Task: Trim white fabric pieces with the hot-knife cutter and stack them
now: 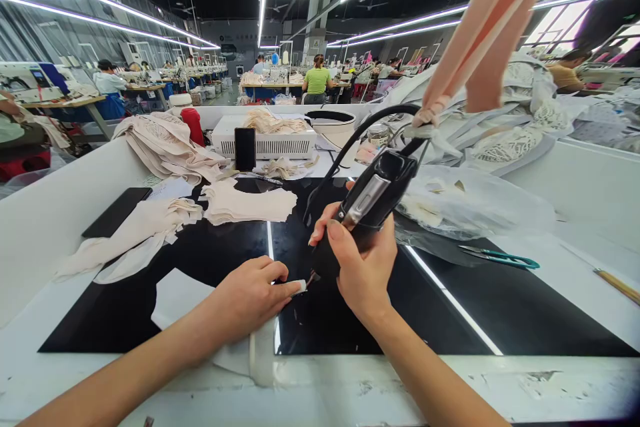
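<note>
Fingers of the right hand [361,259] wrap a black tool [367,203] (corded); at nine o'clock, the left hand [250,297] pinches a white strip [299,287] by its tip.

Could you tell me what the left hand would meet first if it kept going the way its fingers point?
Probably the tip of the black handheld tool, held in the right hand; the left hand already nearly touches it.

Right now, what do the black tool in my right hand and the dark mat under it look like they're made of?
The tool looks like glossy black plastic with a brushed metal plate on its side; a rubbery black cord leaves its top. The mat looks like glass or polished acrylic: it mirrors the ceiling light strips sharply. The right hand grips the tool.
</note>
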Tool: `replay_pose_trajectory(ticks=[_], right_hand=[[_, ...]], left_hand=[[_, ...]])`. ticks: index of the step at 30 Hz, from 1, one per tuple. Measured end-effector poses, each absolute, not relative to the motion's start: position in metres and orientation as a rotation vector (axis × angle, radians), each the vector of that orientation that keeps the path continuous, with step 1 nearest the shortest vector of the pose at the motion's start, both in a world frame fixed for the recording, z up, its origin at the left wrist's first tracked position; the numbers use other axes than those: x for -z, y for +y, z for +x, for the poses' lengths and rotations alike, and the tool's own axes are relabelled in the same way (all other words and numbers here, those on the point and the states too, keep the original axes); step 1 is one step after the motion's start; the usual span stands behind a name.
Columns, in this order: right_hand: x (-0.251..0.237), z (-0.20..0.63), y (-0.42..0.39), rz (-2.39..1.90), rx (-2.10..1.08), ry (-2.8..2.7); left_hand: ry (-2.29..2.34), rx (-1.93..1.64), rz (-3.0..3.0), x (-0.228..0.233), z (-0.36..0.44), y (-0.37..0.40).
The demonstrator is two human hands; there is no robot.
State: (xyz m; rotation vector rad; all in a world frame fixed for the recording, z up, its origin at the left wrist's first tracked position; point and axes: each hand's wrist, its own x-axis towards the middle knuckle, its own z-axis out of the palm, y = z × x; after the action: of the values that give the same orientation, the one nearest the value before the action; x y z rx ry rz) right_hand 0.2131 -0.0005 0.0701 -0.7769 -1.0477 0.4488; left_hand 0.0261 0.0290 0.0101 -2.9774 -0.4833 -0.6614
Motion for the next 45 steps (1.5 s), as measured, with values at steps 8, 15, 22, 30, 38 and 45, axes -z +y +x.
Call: replay_pose_trajectory(ticks=[8, 15, 22, 30, 38, 45], right_hand=[[-0.070, 0.211, -0.002, -0.792, -0.434, -1.048], [-0.070, 0.211, -0.006, -0.779, -0.434, -1.036], [-0.069, 0.213, -0.009, -0.749, -0.452, -1.061], [-0.068, 0.215, -0.010, -0.786, -0.427, -1.094], [-0.068, 0.216, -0.011, -0.766, -0.443, -1.096], [-0.066, 0.216, -0.012, -0.759, -0.464, -1.099]], left_hand=[[-0.510, 0.762, -3.028, -0.012, 0.019, 0.029], [-0.404, 0.821, -2.933, -0.009, 0.010, 0.024], [-0.486, 0.831, -2.869, -0.005, 0.007, 0.019], [-0.589, 0.578, -2.859, -0.010, 0.010, 0.014], [-0.382, 0.621, -2.883, -0.013, 0.027, 0.014], [-0.337, 0.593, -2.972, -0.009, 0.041, 0.008]])
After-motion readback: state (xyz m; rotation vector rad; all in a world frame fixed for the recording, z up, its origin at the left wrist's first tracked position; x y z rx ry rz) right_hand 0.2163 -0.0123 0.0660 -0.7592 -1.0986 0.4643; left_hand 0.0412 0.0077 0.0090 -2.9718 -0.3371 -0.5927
